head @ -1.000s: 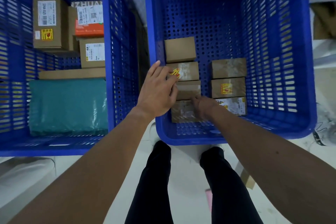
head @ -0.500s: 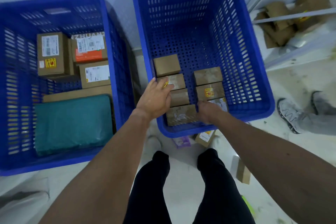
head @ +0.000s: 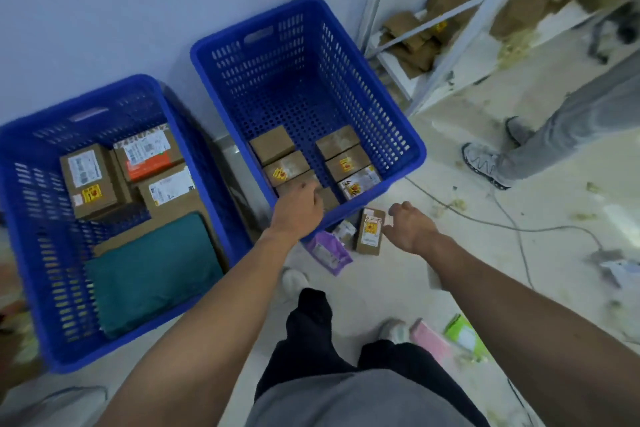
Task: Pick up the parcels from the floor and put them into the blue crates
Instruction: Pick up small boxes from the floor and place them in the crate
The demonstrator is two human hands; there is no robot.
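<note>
Pale floor [head: 398, 281], littered. Right crate [head: 412, 142] holds small boxes in two rows. Left hand [head: 298, 211] over its near rim, fingers curled, empty. Right hand [head: 410, 227] just outside it, fingers loosely open beside floor box [head: 370, 231].

Both bare arms reach forward and down from the bottom of the view, spreading slightly apart. The left hand [head: 298, 207] is seen from the back, fingers curled loosely under and pointing away, holding nothing. The right hand [head: 410, 226] sits lower and to the right, well apart from the left, its palm turned inward, thumb up, fingers half bent and empty. Dark-trousered legs stand below, between the forearms.
</note>
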